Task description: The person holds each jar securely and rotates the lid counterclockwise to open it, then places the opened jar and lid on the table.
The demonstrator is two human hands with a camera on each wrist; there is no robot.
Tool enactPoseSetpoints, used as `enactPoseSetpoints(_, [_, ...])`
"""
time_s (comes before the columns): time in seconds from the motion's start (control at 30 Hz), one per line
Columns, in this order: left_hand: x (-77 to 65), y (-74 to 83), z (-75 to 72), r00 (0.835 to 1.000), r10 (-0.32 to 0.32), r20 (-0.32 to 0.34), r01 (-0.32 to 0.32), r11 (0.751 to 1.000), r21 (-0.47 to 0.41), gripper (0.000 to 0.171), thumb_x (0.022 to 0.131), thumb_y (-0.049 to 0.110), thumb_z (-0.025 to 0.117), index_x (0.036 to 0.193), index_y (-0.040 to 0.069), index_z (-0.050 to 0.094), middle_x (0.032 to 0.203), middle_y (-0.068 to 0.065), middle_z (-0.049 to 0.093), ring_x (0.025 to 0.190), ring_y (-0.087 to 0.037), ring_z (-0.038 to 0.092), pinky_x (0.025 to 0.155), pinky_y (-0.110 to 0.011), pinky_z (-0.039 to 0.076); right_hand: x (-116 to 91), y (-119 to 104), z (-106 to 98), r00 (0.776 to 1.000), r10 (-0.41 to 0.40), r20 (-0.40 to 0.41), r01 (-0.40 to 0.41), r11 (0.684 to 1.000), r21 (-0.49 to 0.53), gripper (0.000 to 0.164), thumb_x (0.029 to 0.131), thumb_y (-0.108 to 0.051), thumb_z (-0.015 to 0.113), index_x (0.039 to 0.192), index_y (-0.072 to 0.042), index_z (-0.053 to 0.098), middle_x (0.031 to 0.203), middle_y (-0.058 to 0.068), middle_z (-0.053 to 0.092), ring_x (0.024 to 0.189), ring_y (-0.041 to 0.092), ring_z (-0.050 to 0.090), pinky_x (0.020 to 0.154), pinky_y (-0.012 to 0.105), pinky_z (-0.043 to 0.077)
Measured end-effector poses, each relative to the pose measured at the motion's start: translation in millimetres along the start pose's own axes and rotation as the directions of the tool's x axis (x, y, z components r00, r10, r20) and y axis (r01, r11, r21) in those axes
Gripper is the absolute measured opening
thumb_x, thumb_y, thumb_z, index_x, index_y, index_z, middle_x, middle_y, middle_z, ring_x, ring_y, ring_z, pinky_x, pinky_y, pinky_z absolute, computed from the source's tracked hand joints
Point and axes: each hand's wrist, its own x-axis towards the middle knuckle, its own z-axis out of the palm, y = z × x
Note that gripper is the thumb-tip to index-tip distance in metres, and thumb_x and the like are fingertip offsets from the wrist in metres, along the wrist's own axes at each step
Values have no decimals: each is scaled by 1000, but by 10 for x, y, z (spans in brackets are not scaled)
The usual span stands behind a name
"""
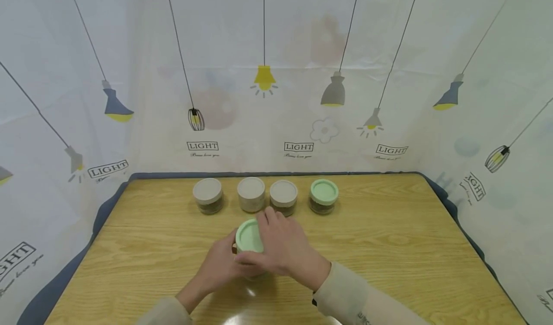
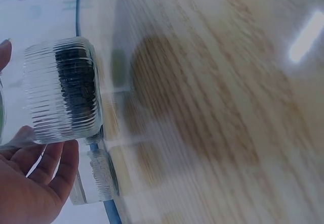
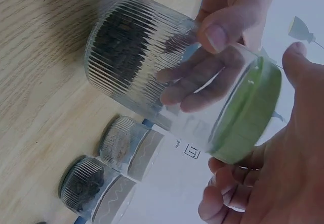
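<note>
- I have a clear glass jar (image 3: pixel 144 90) in view, its lower wall ribbed, its upper wall smooth.
- Dark, loose bits (image 3: pixel 119 47) lie in the bottom; a mint-green lid (image 1: pixel 247 236) tops it.
- My left hand (image 1: pixel 222 262) grips the glass; my right hand (image 1: pixel 285 243) curls around the lid.
- I see it raised over the wooden table (image 1: pixel 380 248), nearer than four lidded jars (image 1: pixel 282 193).
</note>
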Motion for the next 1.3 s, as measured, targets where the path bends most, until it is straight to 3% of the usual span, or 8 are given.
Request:
enactPoseSetpoints(0.17, [3,-3,23,999,31,13,-31,999,10,83,66,54,81,135,23,47,118,5,62,99,-9,59,81,-29,52,-9,-17,28,999,-2,-38,0,999,-54,92,73,-88,39,110,-5,50,88,3,44,74,15,48,58,29,45])
enactPoseSetpoints(0.5, [-9,14,60,999,-2,38,3,999,-33,85,62,52,85,134,28,47,111,10,64,95,-7,60,80,-30,53,19,-28,81,998,-1,-57,-4,996,-86,82,74,-83,45,103,-7,51,85,3,45,73,15,44,62,28,43])
enactPoseSetpoints(0.77, [-20,-7,82,999,-2,50,6,997,-80,89,61,49,86,135,22,46,117,6,63,101,-8,60,85,-30,52,39,3,187,992,-37,-119,28,997,-76,74,73,-80,45,95,-9,51,81,1,43,69,14,43,60,26,40])
enactPoseSetpoints(1.3, [-16,-17,110,1000,10,0,-10,1000,8,94,59,54,86,135,16,46,108,3,66,92,-9,61,79,-29,53,61,79,209,981,-121,-148,115,992,-46,70,73,-78,48,95,-11,50,84,-1,45,71,13,44,62,26,40])
